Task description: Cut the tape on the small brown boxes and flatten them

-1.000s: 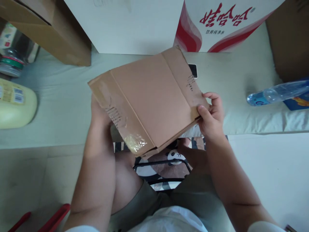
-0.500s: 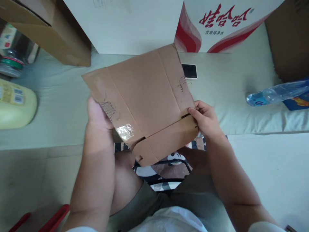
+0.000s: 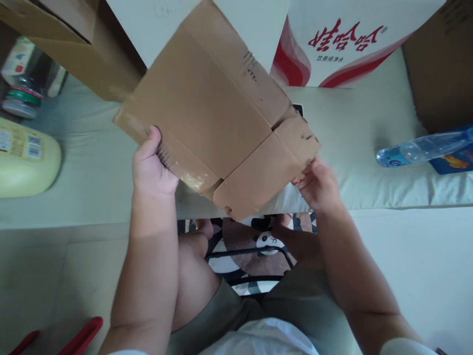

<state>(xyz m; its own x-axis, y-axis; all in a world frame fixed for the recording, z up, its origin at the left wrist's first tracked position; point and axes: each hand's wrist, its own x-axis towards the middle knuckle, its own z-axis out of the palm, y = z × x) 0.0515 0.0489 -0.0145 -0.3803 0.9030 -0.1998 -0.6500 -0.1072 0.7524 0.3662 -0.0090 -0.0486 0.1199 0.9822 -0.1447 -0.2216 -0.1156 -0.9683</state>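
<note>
In the head view, an unfolded cardboard box (image 3: 218,108) is held tilted above a pale cloth-covered surface (image 3: 369,182), before a white carton (image 3: 328,49). Its left edge is gripped by the left hand (image 3: 153,165), thumb on top, other fingers hidden beneath. Its lower right flap is met by the right hand's (image 3: 316,182) curled fingers; whether they are closed on it cannot be told.
</note>
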